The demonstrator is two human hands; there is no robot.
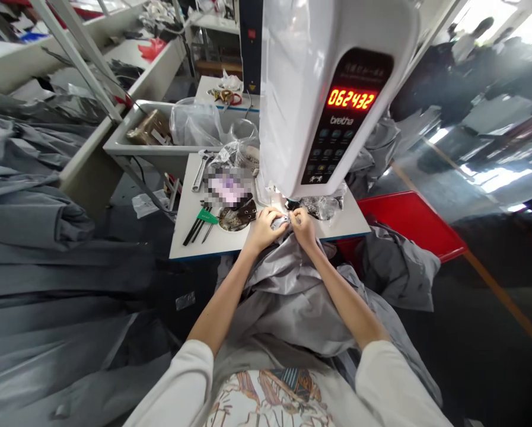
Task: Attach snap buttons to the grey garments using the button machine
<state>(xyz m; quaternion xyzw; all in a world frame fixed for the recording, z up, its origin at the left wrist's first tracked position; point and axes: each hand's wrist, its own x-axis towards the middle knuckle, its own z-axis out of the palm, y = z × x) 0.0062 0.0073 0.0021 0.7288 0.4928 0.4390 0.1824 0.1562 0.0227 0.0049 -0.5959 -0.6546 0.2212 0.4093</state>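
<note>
Both hands meet at the front of a white machine (292, 107) with a lit red number display. My left hand (266, 228) is closed on an edge of grey fabric (287, 267), thumb and fingers pinching it. Close by on the right, my right hand (302, 226) pinches the same fabric edge just under the machine's head. A small detail on the fabric between the fingertips is too small to name. The rest of the cloth hangs down over my lap.
On the white tabletop (188, 237) lie a wrench (200, 172), several dark pen-like tools with a green tag (207, 216), and a bowl of small metal parts (232, 219). A red tray (412, 225) stands right, grey fabric piles (34, 178) left. A white bin (136, 148) is behind.
</note>
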